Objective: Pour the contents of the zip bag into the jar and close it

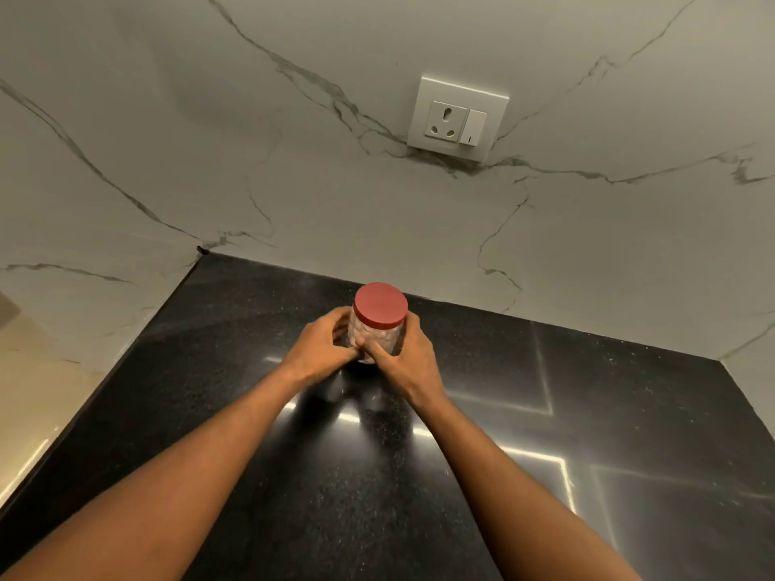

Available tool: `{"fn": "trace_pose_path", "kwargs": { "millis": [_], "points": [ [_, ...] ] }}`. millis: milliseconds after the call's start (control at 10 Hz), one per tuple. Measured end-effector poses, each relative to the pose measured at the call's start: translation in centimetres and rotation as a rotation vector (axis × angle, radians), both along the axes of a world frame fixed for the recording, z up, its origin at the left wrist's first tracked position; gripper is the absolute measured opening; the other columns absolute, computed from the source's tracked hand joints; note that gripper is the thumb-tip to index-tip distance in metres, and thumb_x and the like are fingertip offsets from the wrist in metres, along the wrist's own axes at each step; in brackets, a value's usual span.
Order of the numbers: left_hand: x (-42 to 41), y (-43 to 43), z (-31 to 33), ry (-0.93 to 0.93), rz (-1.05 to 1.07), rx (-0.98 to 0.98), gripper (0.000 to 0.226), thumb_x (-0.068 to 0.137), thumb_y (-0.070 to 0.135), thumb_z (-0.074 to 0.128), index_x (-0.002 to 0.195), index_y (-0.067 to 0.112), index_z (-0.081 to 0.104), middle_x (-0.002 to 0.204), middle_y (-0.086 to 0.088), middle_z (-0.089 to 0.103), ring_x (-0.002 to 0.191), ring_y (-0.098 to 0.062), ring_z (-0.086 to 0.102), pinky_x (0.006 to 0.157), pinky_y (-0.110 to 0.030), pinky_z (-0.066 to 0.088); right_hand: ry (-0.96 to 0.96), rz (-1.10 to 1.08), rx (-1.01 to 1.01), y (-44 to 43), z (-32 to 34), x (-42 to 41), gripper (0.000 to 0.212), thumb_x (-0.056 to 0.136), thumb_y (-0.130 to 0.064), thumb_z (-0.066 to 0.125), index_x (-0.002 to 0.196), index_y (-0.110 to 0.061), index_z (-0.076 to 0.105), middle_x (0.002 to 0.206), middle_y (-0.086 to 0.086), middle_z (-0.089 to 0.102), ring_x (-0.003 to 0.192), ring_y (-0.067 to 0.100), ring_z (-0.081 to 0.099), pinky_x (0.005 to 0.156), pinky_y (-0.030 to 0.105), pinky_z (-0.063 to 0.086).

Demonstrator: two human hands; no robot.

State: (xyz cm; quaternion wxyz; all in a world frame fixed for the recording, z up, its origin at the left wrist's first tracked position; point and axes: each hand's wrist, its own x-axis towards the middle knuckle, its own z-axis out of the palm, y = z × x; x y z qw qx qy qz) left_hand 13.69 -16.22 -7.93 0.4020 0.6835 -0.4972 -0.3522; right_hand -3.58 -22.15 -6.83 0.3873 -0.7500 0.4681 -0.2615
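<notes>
A clear jar with pale contents stands upright on the black countertop, near the back wall. A red lid sits on top of it. My left hand wraps the jar's left side and my right hand wraps its right side, thumbs meeting at the front. No zip bag is in view.
A white marble wall rises just behind the jar, with a socket and switch plate above it. The counter's left edge drops off to a beige floor. The counter's right end meets a side wall.
</notes>
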Motion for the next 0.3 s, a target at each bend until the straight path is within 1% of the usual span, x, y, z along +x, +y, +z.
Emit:
{"fn": "trace_pose_path", "kwargs": {
  "millis": [100, 200, 300],
  "points": [
    [0.9, -0.9, -0.8, -0.007, -0.007, 0.030, 0.079, 0.083, 0.005, 0.085, 0.152, 0.014, 0.047, 0.150, -0.008, 0.060, 0.127, -0.006, 0.055, 0.087, 0.002, 0.041, 0.072, 0.024, 0.015, -0.9, -0.7, 0.9, 0.098, 0.075, -0.069, 0.075, 0.152, -0.023, 0.034, 0.145, 0.001, 0.057, 0.128, 0.016, 0.059, 0.107, 0.038, 0.051],
    [0.9, -0.6, -0.9, -0.017, 0.004, 0.070, 0.073, 0.087, 0.004, 0.082, 0.151, 0.010, 0.048, 0.149, -0.010, 0.060, 0.137, -0.020, 0.058, 0.095, -0.006, 0.043, 0.143, 0.040, -0.021, -0.7, -1.2, 0.9, 0.095, 0.081, -0.066, 0.072, 0.154, -0.021, 0.030, 0.149, 0.004, 0.055, 0.132, 0.020, 0.056, 0.109, 0.041, 0.049],
    [0.6, -0.5, -1.1, -0.006, 0.033, 0.069, 0.068, 0.090, 0.014, 0.082, 0.150, 0.011, 0.050, 0.150, -0.011, 0.060, 0.138, -0.024, 0.058, 0.109, -0.025, 0.046, 0.173, 0.059, -0.035, -0.6, -1.7, 1.0, 0.099, 0.084, -0.071, 0.065, 0.159, -0.022, 0.021, 0.156, 0.006, 0.048, 0.138, 0.023, 0.052, 0.112, 0.046, 0.047]
  ]
}}
